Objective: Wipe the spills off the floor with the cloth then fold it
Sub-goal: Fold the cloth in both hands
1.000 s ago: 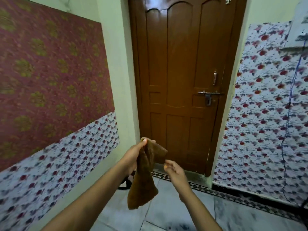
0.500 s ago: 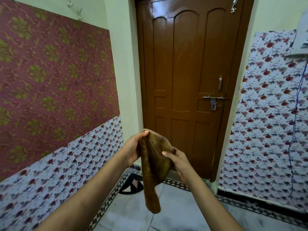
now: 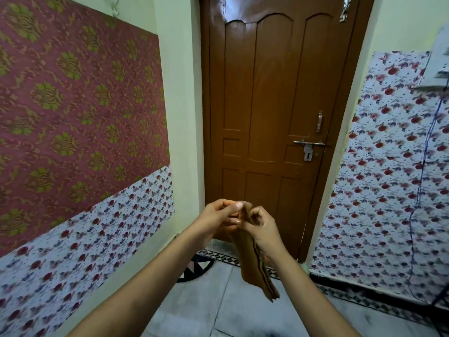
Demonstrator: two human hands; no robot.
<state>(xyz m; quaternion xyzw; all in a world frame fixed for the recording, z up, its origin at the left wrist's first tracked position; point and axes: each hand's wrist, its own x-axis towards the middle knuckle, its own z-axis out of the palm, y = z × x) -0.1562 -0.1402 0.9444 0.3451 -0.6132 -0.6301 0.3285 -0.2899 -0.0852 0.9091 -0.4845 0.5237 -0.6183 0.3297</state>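
A brown cloth (image 3: 252, 266) hangs in a narrow folded strip in front of me, at about waist height above the grey tiled floor (image 3: 211, 310). My left hand (image 3: 216, 220) pinches its top edge between thumb and fingers. My right hand (image 3: 263, 227) grips the same top part from the right side, its fingers curled around the fabric. Both hands touch each other at the cloth's top. The lower end of the cloth dangles free, showing dark stripes along one edge. No spill is visible on the part of the floor in view.
A shut brown wooden door (image 3: 274, 117) with a metal latch (image 3: 308, 145) stands straight ahead. Patterned wall coverings flank it on the left (image 3: 73, 117) and right (image 3: 393, 178). A blue cord (image 3: 424, 166) hangs along the right wall. A black-and-white border (image 3: 218, 255) edges the floor.
My right hand came in from open and apart, took hold of the cloth, and moved up against my left hand. The cloth went from a loose drape to a narrower folded strip.
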